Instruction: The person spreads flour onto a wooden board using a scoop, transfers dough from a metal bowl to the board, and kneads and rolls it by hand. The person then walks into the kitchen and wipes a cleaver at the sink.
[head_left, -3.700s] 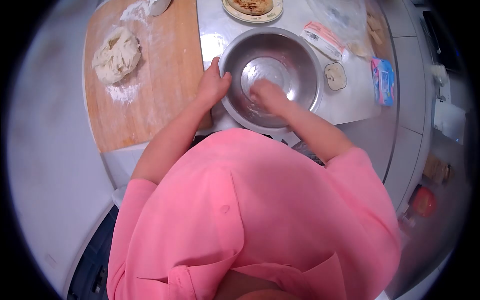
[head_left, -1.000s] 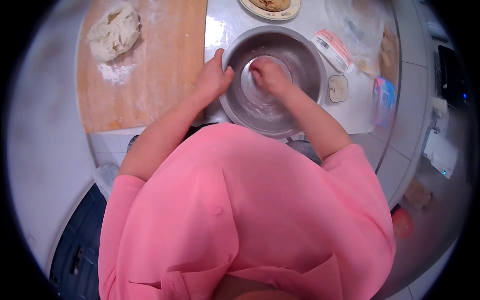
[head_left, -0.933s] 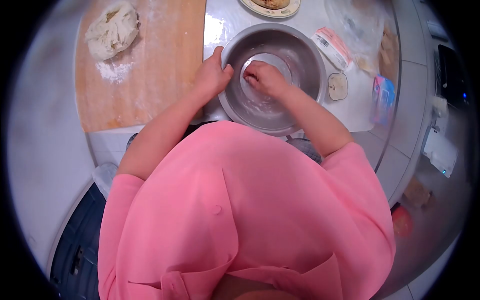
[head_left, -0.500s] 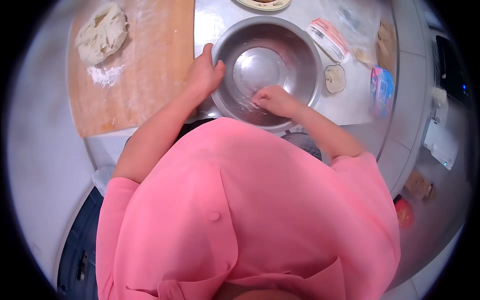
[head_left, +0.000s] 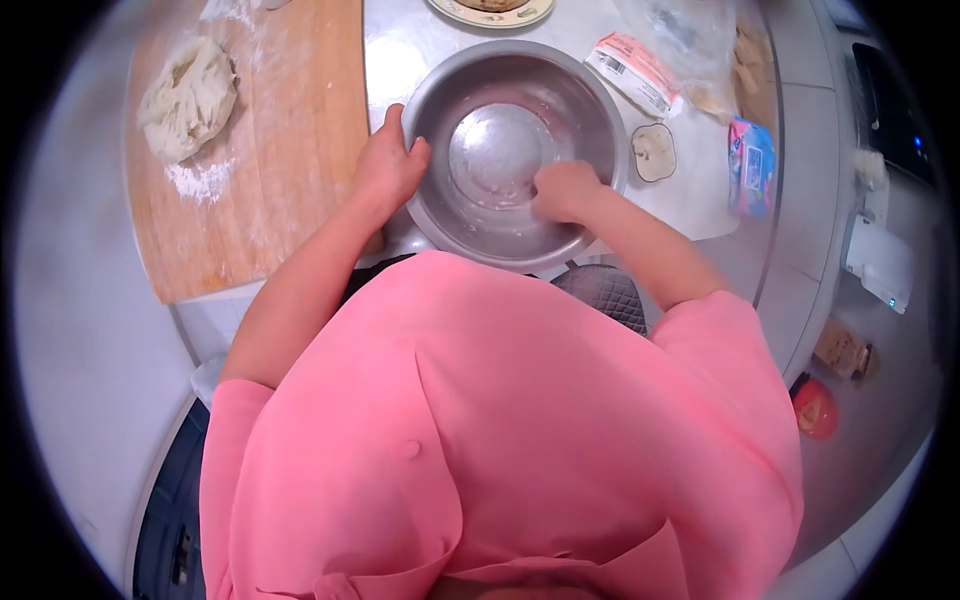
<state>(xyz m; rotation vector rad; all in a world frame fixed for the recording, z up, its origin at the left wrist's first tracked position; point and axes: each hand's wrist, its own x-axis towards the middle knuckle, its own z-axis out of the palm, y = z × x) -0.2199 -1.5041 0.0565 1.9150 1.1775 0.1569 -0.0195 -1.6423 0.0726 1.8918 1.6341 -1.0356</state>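
A wide stainless steel bowl [head_left: 497, 228] stands on the white table, with whitish smears on its inner wall and floor. My left hand [head_left: 393, 160] is closed on its left rim, thumb and fingers either side of the edge. Inside the bowl, my right hand [head_left: 568, 192] rests low against the right-hand wall, fingers curled downward. Its fingertips are blurred and partly hidden, so whatever they hold, if anything, cannot be seen. To the left, a rough lump of dough [head_left: 188, 100] sits on a floured wooden board [head_left: 290, 170], next to a patch of white flour [head_left: 200, 180].
Right of the bowl lie a small scalloped dish [head_left: 654, 152], a red-and-white packet [head_left: 634, 72], a clear plastic bag [head_left: 690, 40] and a blue-and-pink pack [head_left: 751, 167]. A patterned plate [head_left: 492, 14] is at the far edge. A quilted seat [head_left: 603, 298] shows below the table.
My right hand has moved rightward inside the bowl, from its lower middle toward the right wall. My left hand stays on the rim. The whole view has shifted slightly.
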